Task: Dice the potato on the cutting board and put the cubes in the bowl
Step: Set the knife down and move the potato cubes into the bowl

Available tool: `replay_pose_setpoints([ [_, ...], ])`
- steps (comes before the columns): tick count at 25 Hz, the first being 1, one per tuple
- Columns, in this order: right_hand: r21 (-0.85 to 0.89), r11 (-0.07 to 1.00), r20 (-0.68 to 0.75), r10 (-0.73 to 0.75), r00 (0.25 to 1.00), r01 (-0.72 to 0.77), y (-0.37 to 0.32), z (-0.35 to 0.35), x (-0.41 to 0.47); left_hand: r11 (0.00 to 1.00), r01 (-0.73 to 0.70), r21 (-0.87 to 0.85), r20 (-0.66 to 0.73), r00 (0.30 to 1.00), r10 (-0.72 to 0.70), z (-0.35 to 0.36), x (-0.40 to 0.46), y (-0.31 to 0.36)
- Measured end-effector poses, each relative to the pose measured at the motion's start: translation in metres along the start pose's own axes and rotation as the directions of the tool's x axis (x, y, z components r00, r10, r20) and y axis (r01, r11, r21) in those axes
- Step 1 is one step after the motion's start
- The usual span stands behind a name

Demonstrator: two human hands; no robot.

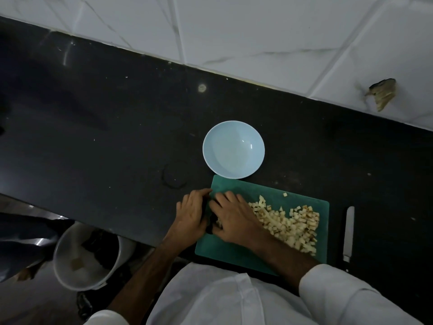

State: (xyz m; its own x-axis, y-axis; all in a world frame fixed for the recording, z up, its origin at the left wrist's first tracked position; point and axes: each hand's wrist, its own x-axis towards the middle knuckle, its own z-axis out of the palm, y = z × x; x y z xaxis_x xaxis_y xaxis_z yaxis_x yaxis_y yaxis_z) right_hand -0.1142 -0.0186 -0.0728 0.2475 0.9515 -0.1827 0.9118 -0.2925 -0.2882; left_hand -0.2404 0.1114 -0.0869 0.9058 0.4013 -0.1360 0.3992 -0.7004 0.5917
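Both hands meet at the left edge of the green cutting board [236, 252] — left hand [191, 213] and right hand [232, 219] cupped together, fingers curled round something dark, hard to make out. Potato cubes [290, 224] are heaped on the board's right side; the pale bowl [233, 149] sits just beyond it, and a knife [348, 233] lies on the bench [105, 137].
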Motion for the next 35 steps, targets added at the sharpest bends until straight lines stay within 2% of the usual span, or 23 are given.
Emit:
replay_pose_setpoints([
  [8, -0.059, 0.997, 0.093, -0.036, 0.995, 0.041, 0.003, -0.012, 0.012, 0.995, 0.065, 0.082, 0.029, 0.997, -0.067, -0.006, 0.001, 0.002],
  [11, 0.018, 0.999, 0.073, -0.051, 0.996, 0.050, 0.030, -0.018, -0.016, 0.982, -0.014, 0.191, 0.050, 0.999, 0.005, -0.006, -0.003, -0.002],
  [13, 0.121, 0.993, 0.036, -0.002, 0.999, -0.002, 0.043, -0.028, -0.026, 0.972, -0.063, 0.228, 0.050, 0.997, 0.053, -0.004, -0.006, -0.001],
  [17, 0.248, 0.968, -0.035, 0.057, 0.998, -0.047, 0.037, -0.033, -0.012, 0.920, -0.183, 0.347, 0.089, 0.983, 0.162, 0.003, -0.012, 0.002],
  [22, 0.096, 0.987, 0.150, 0.112, 0.982, -0.128, 0.013, -0.028, 0.004, 0.868, -0.207, 0.451, 0.073, 0.978, 0.195, 0.004, 0.001, 0.007],
  [26, 0.044, 0.982, 0.163, 0.175, 0.971, -0.185, 0.001, -0.026, 0.008, 0.899, -0.132, 0.417, -0.003, 0.989, 0.147, 0.008, 0.002, 0.009],
  [31, -0.054, 0.983, 0.175, 0.184, 0.967, -0.178, -0.008, -0.025, 0.017, 0.906, -0.118, 0.405, -0.040, 0.988, 0.147, 0.008, -0.004, 0.007],
  [33, 0.014, 0.980, 0.169, 0.192, 0.967, -0.197, -0.002, -0.031, 0.011, 0.891, -0.127, 0.436, -0.020, 0.988, 0.151, 0.005, -0.001, 0.008],
  [35, 0.160, 0.955, 0.142, 0.228, 0.963, -0.250, 0.012, -0.039, -0.003, 0.863, -0.172, 0.475, 0.014, 0.982, 0.188, 0.003, 0.006, 0.010],
])
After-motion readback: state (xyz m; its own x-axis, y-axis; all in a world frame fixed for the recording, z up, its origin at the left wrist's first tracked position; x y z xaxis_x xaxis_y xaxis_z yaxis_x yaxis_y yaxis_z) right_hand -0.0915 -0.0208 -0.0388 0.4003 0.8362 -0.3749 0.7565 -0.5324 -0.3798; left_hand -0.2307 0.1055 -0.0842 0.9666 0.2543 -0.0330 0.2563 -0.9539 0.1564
